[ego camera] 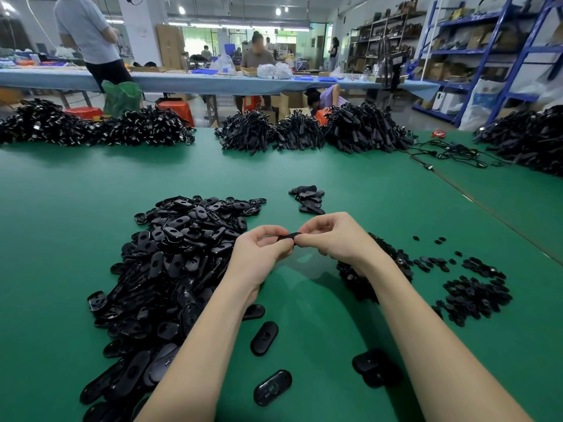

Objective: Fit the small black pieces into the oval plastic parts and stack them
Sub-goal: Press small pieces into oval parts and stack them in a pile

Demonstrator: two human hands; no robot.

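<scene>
Loose ovals (264,338) lie below left hand (259,249) and right hand (333,239) pinching one oval part (288,236).

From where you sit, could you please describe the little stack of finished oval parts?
On the green table, look beyond both hands, past the big pile of oval parts. The small stack sits alone on bare mat, far smaller than any other heap.

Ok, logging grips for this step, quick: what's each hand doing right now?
Left hand: pinches one end of the oval plastic part.
Right hand: pinches its other end.
</scene>
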